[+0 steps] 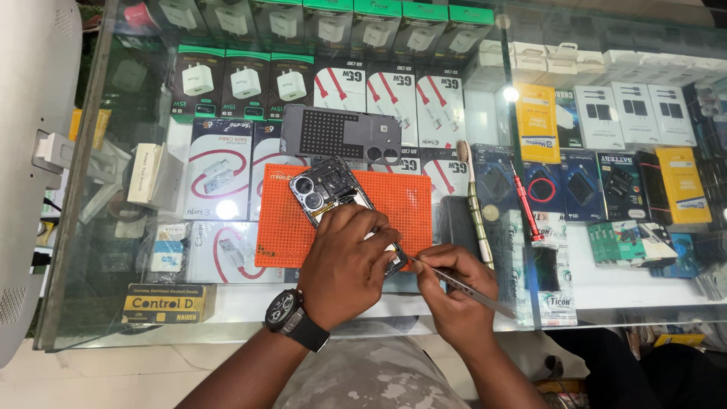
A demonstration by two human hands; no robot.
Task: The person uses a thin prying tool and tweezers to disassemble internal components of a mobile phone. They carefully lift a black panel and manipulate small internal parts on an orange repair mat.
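Our left hand (352, 261) presses down on the opened phone (337, 198) lying on the orange mat (405, 204); our right hand (454, 291) pinches tweezers (458, 284) beside it. The phone looks rigid yet fragile inside, best held by its edges.

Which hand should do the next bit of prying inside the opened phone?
Probably the right hand: it holds the tweezers, tip at the phone. The left hand lies on the phone, pinning it to the orange mat.
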